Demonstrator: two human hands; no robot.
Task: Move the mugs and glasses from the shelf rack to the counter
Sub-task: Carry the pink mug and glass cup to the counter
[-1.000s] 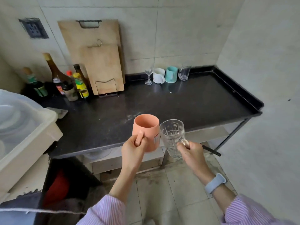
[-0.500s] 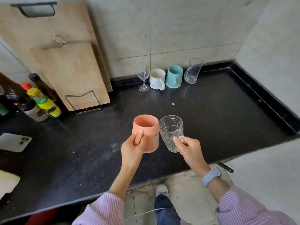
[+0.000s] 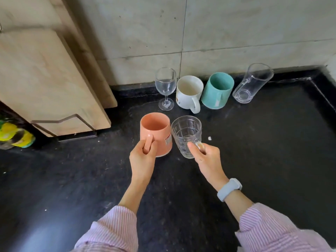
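Table (image 3: 272,160), dark stone. Back row by the wall, already set down: wine glass (image 3: 165,88), white mug (image 3: 189,92), teal mug (image 3: 217,90), clear glass mug (image 3: 251,83).

In front of the row: left hand (image 3: 142,160), fingers clenched on the handle of the orange mug (image 3: 156,134). Right hand (image 3: 207,159), fingers pinching the handle of the patterned glass mug (image 3: 187,135). The two vessels sit just beside each other; cannot tell whether either touches the table.

Four delivered, two arriving. Shelf rack not in view, remainder unknown.

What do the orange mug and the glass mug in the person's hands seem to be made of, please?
Orange mug: matte and opaque, probably plastic or glazed ceramic; the look leaves it open. Glass mug: clear pressed glass, since the counter shows through its ribbed wall.
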